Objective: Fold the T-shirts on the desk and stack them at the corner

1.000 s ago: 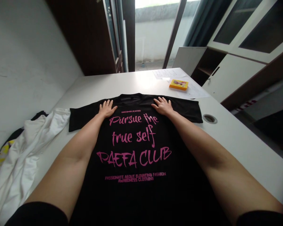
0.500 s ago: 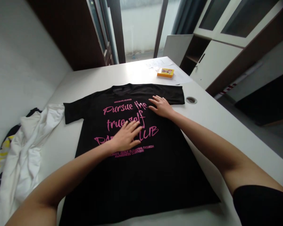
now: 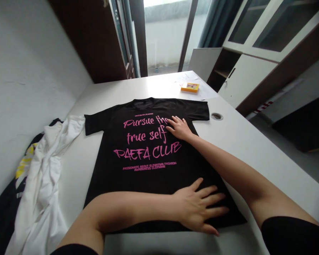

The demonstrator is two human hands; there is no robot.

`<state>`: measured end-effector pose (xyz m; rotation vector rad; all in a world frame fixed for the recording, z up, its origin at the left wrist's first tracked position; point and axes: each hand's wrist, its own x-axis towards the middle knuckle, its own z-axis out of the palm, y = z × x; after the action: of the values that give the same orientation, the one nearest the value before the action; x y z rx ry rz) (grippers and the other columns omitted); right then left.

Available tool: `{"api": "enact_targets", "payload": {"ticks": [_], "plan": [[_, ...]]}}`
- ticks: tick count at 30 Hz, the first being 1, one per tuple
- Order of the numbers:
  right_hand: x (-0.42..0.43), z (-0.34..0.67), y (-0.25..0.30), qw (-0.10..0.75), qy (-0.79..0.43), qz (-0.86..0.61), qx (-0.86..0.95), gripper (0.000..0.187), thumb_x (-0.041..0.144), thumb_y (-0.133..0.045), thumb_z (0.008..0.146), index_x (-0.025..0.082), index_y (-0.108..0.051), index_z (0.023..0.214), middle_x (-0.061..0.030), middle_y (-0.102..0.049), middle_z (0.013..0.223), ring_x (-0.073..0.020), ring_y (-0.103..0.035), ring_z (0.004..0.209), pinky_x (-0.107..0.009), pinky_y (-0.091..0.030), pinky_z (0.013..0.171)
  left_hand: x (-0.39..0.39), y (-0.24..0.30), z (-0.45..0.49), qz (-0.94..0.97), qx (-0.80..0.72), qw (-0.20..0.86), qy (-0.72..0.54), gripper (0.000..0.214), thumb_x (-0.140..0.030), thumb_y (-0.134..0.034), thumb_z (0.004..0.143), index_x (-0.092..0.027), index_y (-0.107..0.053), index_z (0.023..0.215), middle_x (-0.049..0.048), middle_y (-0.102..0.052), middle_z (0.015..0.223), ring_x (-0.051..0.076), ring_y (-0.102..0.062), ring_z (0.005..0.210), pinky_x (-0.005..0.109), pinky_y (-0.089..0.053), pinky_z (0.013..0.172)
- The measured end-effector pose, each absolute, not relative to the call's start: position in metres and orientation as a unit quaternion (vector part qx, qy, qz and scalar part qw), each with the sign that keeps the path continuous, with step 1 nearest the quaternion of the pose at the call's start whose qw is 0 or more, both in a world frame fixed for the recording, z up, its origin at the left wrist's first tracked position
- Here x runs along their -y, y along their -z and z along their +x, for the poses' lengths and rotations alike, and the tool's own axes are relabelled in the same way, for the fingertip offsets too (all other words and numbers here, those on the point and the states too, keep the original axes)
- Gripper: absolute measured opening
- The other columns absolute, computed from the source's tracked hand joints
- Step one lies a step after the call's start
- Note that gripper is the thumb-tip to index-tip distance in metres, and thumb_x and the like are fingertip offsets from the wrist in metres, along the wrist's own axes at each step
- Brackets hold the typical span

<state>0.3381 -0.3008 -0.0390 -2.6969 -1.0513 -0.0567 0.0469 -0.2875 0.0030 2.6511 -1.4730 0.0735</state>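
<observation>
At the bottom of the frame the left hand (image 3: 199, 207) lies flat with the palm down on the black T-shirt (image 3: 146, 177). Its 5 fingers are spread wide and point to the right, and it holds nothing. Its forearm crosses the frame from the lower left, so this hand presses the hem near the lower right corner of the shirt.

The shirt is spread flat on the white table (image 3: 255, 148), in the middle of the frame, with the pink print facing up. Its long axis runs from the hem, close to the person, up to the collar in the upper middle. The 2 sleeves point to the left and to the right.

The right hand (image 3: 179, 128) is farther up, also flat and empty. Its fingers are close together and touch the end of the first printed line. So the left hand is the nearer one, at the hem, and the right hand is at the chest; both are on the right half of the shirt.

A crumpled white garment (image 3: 45, 184) lies at the left edge, just beside the left sleeve. A round cable hole (image 3: 217, 116) is near the right sleeve. At the far end of the table a yellow box (image 3: 190, 87) rests on some papers (image 3: 202, 92).
</observation>
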Motion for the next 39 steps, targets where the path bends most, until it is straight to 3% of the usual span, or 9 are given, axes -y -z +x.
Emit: {"api": "enact_targets", "payload": {"ticks": [7,11,14,18,21,25,39], "plan": [[0.298,0.333,0.05,0.097,0.043,-0.926,0.362,0.064,0.061,-0.036,0.103,0.028,-0.043,0.158,-0.0095,-0.033,0.167,-0.0327,-0.025,0.155,-0.06,-0.017,0.124,0.273,-0.009,0.057,0.884,0.456,0.082,-0.06,0.064,-0.061,-0.029,0.106,-0.027,-0.043,0.158,0.003,-0.039,0.164,0.024,-0.03,0.153,0.049,-0.027,0.124],[0.297,0.331,0.047,0.116,0.056,-0.923,0.363,0.062,0.058,-0.037,0.104,0.026,-0.047,0.156,-0.0102,-0.037,0.165,-0.0321,-0.029,0.153,-0.057,-0.021,0.123,0.181,-0.006,0.096,0.952,0.26,0.142,-0.071,0.054,-0.053,-0.041,0.105,-0.023,-0.054,0.148,0.0094,-0.042,0.162,0.027,-0.033,0.152,0.05,-0.024,0.125],[0.296,0.326,0.042,0.125,0.051,-0.926,0.352,0.06,0.057,-0.039,0.103,0.026,-0.049,0.154,-0.0099,-0.039,0.163,-0.0323,-0.032,0.152,-0.058,-0.023,0.123,0.098,0.002,0.116,0.981,0.12,0.146,-0.052,0.046,-0.047,-0.046,0.104,-0.025,-0.059,0.143,0.0082,-0.048,0.158,0.027,-0.037,0.15,0.051,-0.025,0.125],[0.299,0.305,0.04,0.131,0.038,-0.913,0.384,0.061,0.058,-0.041,0.102,0.027,-0.049,0.154,-0.0098,-0.038,0.164,-0.0328,-0.029,0.153,-0.058,-0.023,0.123,0.031,0.011,0.103,0.992,0.005,0.123,-0.035,0.053,-0.048,-0.046,0.104,-0.026,-0.05,0.151,0.0076,-0.041,0.163,0.028,-0.033,0.153,0.054,-0.023,0.126],[0.306,0.285,0.042,0.124,0.026,-0.889,0.44,0.063,0.061,-0.042,0.101,0.03,-0.046,0.156,-0.0081,-0.033,0.167,-0.0322,-0.025,0.155,-0.057,-0.02,0.125,0.034,0.015,0.075,0.993,-0.014,0.115,-0.039,0.06,-0.055,-0.043,0.104,-0.024,-0.046,0.155,0.0092,-0.034,0.167,0.029,-0.025,0.156,0.056,-0.019,0.127],[0.313,0.274,0.041,0.119,0.014,-0.885,0.449,0.065,0.062,-0.043,0.101,0.032,-0.041,0.159,-0.0061,-0.03,0.168,-0.0312,-0.023,0.156,-0.057,-0.02,0.125,0.063,0.013,0.049,0.993,0.04,0.11,-0.023,0.068,-0.061,-0.046,0.101,-0.031,-0.034,0.161,0.0064,-0.024,0.171,0.029,-0.016,0.159,0.059,-0.016,0.127],[0.322,0.276,0.036,0.122,-0.004,-0.877,0.465,0.064,0.063,-0.042,0.102,0.031,-0.044,0.158,-0.0055,-0.029,0.169,-0.0308,-0.023,0.156,-0.055,-0.021,0.126,0.068,0.001,0.023,0.992,0.053,0.114,0.005,0.071,-0.06,-0.048,0.101,-0.029,-0.031,0.163,0.0072,-0.022,0.171,0.031,-0.017,0.159,0.058,-0.014,0.129]]}}
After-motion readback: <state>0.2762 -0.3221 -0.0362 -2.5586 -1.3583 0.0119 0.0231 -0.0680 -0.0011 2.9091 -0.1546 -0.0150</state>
